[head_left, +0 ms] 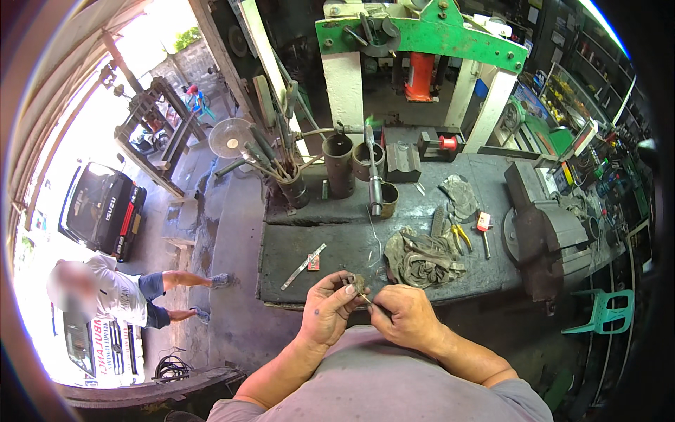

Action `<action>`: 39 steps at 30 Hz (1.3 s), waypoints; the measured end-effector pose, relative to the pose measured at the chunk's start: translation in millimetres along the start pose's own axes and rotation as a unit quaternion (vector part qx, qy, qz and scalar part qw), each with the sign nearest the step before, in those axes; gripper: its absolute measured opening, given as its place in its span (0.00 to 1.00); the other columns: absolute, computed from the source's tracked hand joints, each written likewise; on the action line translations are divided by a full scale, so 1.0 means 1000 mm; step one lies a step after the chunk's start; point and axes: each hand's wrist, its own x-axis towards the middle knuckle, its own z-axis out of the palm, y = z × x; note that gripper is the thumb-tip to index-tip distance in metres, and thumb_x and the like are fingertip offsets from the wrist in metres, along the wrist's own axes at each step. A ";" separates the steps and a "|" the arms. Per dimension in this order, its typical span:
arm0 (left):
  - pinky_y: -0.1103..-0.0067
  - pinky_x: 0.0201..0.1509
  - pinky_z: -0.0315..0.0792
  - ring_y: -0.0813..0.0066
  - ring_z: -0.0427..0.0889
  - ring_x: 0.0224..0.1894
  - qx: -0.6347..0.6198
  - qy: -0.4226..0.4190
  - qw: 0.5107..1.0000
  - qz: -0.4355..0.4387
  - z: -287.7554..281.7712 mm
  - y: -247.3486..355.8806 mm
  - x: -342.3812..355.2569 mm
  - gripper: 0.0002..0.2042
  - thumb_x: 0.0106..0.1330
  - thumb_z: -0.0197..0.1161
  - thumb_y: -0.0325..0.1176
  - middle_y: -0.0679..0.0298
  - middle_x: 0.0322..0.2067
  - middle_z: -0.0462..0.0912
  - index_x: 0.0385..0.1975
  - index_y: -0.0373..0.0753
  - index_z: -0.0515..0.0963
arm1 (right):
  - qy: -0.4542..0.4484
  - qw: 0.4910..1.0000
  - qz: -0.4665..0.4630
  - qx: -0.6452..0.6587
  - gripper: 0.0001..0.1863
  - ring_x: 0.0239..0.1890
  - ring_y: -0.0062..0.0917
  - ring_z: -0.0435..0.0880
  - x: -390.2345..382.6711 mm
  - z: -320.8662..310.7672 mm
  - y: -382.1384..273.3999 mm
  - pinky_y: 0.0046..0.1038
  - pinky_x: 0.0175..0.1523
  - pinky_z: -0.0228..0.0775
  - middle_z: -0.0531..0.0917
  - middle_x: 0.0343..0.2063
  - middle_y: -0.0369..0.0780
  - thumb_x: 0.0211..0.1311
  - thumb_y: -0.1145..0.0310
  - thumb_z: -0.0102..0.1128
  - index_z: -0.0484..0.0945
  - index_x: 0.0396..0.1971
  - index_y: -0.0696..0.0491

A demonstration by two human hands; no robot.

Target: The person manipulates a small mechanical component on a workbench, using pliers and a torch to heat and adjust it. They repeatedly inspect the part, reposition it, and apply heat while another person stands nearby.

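Close to my body, at the front edge of the dark workbench [337,254], my left hand [326,314] is closed on a small grimy brownish metal part [358,283], held up between thumb and fingers. My right hand [406,316] pinches a thin yellowish rod [365,299] whose tip meets the part or lies just below it; which of the two I cannot tell. On the bench to the left lie a steel ruler [304,267] and a small red packet [313,263]. A crumpled dirty rag [422,260] lies beyond my right hand, beside yellow-handled pliers [461,238].
Metal cylinders [339,165] and a can of rods [292,190] stand at the back left. A heavy vise [552,235] occupies the right side. Behind rises a green-and-white press frame [422,35]. A person [123,292] stands at left; a green plastic stool [608,311] is right.
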 end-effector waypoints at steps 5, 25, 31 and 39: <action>0.76 0.56 0.85 0.69 0.88 0.51 0.114 0.002 0.993 0.035 0.002 -0.002 -0.005 0.14 0.71 0.71 0.21 0.59 0.49 0.87 0.54 0.31 0.81 | 0.017 0.998 -0.011 -0.061 0.07 0.31 0.41 0.85 0.003 -0.015 0.002 0.39 0.37 0.79 0.83 0.27 0.42 0.58 0.74 0.73 0.81 0.29 0.55; 0.73 0.59 0.86 0.70 0.87 0.53 0.266 -0.084 0.950 0.139 0.027 0.006 -0.016 0.29 0.62 0.75 0.14 0.53 0.52 0.82 0.61 0.33 0.70 | 0.035 0.992 -0.064 0.101 0.14 0.43 0.39 0.93 -0.003 -0.016 0.024 0.33 0.47 0.87 0.90 0.43 0.47 0.60 0.87 0.70 0.82 0.44 0.58; 0.73 0.58 0.88 0.69 0.90 0.50 0.451 -0.024 0.887 0.098 0.037 0.022 -0.012 0.26 0.63 0.76 0.15 0.51 0.52 0.85 0.58 0.32 0.71 | 0.048 0.986 0.003 0.160 0.11 0.42 0.37 0.93 0.000 -0.001 0.041 0.31 0.46 0.85 0.91 0.42 0.47 0.64 0.86 0.68 0.82 0.44 0.58; 0.73 0.66 0.83 0.72 0.87 0.57 0.297 -0.094 0.949 0.045 0.020 0.025 -0.002 0.19 0.71 0.70 0.16 0.56 0.54 0.86 0.59 0.29 0.74 | 0.062 0.993 -0.061 0.074 0.11 0.39 0.37 0.93 0.007 -0.007 0.034 0.32 0.44 0.85 0.90 0.39 0.47 0.61 0.84 0.72 0.84 0.41 0.57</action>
